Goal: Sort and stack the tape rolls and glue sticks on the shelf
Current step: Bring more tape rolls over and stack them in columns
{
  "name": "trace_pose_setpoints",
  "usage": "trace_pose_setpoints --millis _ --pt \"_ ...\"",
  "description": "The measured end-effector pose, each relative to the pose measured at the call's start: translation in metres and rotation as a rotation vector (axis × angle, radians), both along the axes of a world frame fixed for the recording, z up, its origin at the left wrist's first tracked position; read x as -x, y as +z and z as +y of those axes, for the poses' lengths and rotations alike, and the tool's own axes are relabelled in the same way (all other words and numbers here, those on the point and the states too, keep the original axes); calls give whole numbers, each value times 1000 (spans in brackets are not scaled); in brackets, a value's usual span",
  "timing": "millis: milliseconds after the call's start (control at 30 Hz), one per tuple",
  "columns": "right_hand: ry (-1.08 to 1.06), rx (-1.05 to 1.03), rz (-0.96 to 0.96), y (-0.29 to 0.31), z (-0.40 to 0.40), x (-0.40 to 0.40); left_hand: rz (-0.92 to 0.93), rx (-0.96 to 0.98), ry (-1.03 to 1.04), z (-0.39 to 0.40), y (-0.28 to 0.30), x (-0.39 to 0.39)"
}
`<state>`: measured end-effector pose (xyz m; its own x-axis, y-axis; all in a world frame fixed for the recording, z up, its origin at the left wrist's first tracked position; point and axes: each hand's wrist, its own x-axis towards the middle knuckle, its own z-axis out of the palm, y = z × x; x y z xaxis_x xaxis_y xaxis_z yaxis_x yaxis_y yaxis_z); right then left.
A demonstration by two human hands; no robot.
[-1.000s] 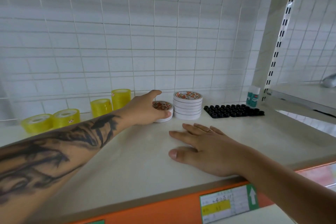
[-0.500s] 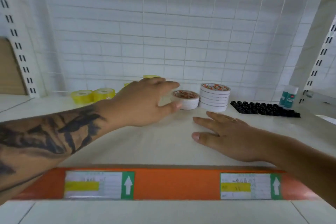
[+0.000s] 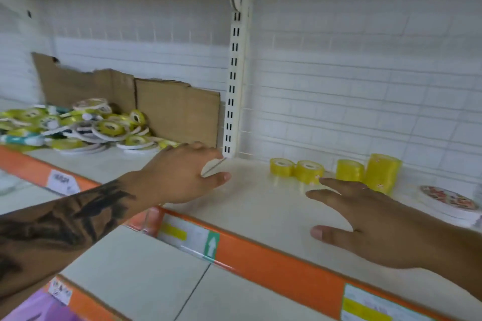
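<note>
The loose pile of tape rolls (image 3: 78, 128) lies on the left bay of the shelf (image 3: 260, 206), at about ten o'clock from the left hand (image 3: 182, 174) and in front of a torn cardboard sheet (image 3: 172, 109). It is a jumble of flat yellow and white rolls lying at all angles, with some teal pieces mixed in, too blurred to name. The left hand is nearer the pile by far; it hovers, empty and with its fingers loosely extended, near the slotted upright (image 3: 233, 86). The right hand (image 3: 375, 227) is spread flat, fingers straight, holding nothing. At its twelve o'clock stand the sorted yellow rolls (image 3: 336, 171), two low and two taller; at two o'clock sits a stack of white patterned rolls (image 3: 448, 203). The next reach probably goes leftward to the pile.
</note>
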<state>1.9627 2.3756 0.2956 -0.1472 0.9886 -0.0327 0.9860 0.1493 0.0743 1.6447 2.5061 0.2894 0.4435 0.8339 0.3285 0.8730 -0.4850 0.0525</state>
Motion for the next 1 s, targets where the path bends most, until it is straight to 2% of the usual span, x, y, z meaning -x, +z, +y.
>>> trace_pose_setpoints --millis 200,400,633,800,1000 --pt "180 0 192 5 109 139 -14 -67 139 53 2 135" --pt "194 6 304 -2 215 242 68 -115 177 131 0 218" --pt "56 -94 359 -8 311 291 223 -114 27 186 -7 222" --pt "-58 -68 414 -21 332 298 109 -123 -91 199 -18 221" --pt "-46 -145 489 -20 333 296 -43 -87 -146 204 -14 228"
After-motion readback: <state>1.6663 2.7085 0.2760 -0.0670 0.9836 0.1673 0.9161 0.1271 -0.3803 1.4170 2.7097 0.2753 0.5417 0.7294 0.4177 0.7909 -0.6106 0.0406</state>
